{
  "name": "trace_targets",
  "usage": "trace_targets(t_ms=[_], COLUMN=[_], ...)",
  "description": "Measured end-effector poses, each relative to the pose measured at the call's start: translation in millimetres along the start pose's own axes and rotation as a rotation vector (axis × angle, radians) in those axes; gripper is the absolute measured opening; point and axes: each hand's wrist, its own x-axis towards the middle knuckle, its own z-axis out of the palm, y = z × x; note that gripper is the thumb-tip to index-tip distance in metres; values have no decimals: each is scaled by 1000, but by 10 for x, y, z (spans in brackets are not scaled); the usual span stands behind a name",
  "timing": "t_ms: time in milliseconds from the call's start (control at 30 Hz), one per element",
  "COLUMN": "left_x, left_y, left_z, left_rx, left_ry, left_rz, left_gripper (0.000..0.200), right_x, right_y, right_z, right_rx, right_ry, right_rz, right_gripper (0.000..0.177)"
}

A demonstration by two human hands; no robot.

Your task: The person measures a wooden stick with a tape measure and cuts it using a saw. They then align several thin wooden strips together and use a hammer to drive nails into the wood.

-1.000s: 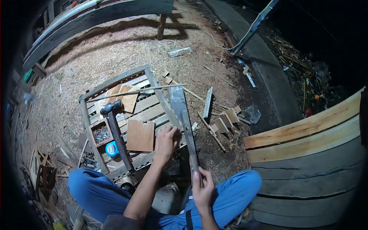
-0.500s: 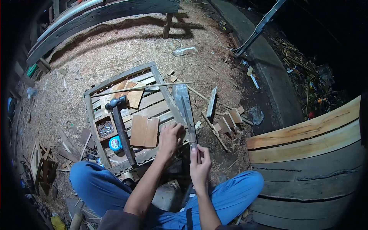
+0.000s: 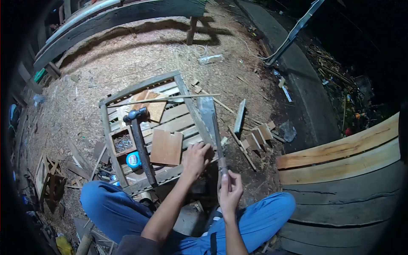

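**Two hands on a grey piece at the edge of a wooden frame**

A long grey flat piece (image 3: 207, 114) lies along the right rail of a slatted wooden frame (image 3: 140, 85). It runs from the far side of the frame down toward the person. The left hand (image 3: 196, 159) rests on its near end with the fingers bent down. I cannot tell if they close around the piece or only press on it. Either way, the hand seems to keep the piece from sliding on the rail.

The right hand (image 3: 230, 192) is just beside it, nearer to the body. Its fingers are closed narrowly around the lower end of a thin straight tool (image 3: 218, 142). The tool lies lengthwise over the grey piece, nearly parallel to it. A low grip like this probably lets the whole length of the tool travel along the piece.

On the frame there is a hammer (image 3: 142, 146), with its head to the far side and its handle toward the person. Left of the handle is a small open wooden box (image 3: 122, 143) with small metal pieces inside, perhaps nails. Below the box lies a round blue object (image 3: 134, 160). A brown board (image 3: 166, 147) lies flat between the hammer and the left hand, and a thin stick (image 3: 170, 98) crosses the top of the frame.

To the right, short offcuts (image 3: 256, 137) lie on the sawdust ground (image 3: 127, 55), within easy reach. Curved planks (image 3: 340, 149) are stacked further right.
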Motion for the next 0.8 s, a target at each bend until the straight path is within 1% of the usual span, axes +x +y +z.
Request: trace_targets(t_ms=[33, 67, 100, 167, 233, 300, 333, 367, 433, 467, 533, 567, 633, 700, 800], left_x=[14, 56, 84, 82, 94, 103, 107, 104, 118, 111, 116, 121, 144, 131, 156], left_y=[-81, -182, -178, -122, -82, -111, -125, -132, -136, -136, -110, -142, -163, -184, -172], left_z=[59, 112, 70, 41, 23, 62, 57, 56, 72, 88, 92, 95, 133, 134, 115], left_rx=[-15, -73, -72, -53, -82, -78, -79, -91, -104, -82, -81, -80, -96, -110, -77], left_ry=[36, 83, 86, 116, 116, 100, 104, 90, 72, 84, 87, 78, 78, 99, 111], left_rz=[-15, -15, -17, -16, -45, -72, -78, -72, -56, -52, -72, -30, -53, -49, -18], left_gripper=[37, 30, 30, 25, 24, 23, 23, 23, 24, 24, 27, 25, 25, 25, 27], right_x=[46, 82, 96, 60, -1, -187, -328, -431, -406, -383, -329, -381, -417, -503, -458], right_y=[-110, -99, -70, -5, -73, -131, -145, -116, -199, -238, -312, -344, -407, -353, -410], right_z=[74, 122, 165, 202, 90, -59, -134, -221, -145, -138, -222, -325, -433, -426, -285], right_rx=[18, 19, 19, 14, 7, 35, 88, 67, 2, 4, -1, -15, -10, 19, -42], right_ry=[-5, -33, -37, 6, -6, -17, -23, -29, 39, 47, -9, 2, -38, -54, 6], right_rz=[54, 27, 25, -45, -24, 42, 16, 68, -15, -13, 67, 73, 188, 166, 53], right_gripper=[29, 28, 28, 28, 27, 27, 27, 25, 25, 25, 25, 25, 25, 25, 26])
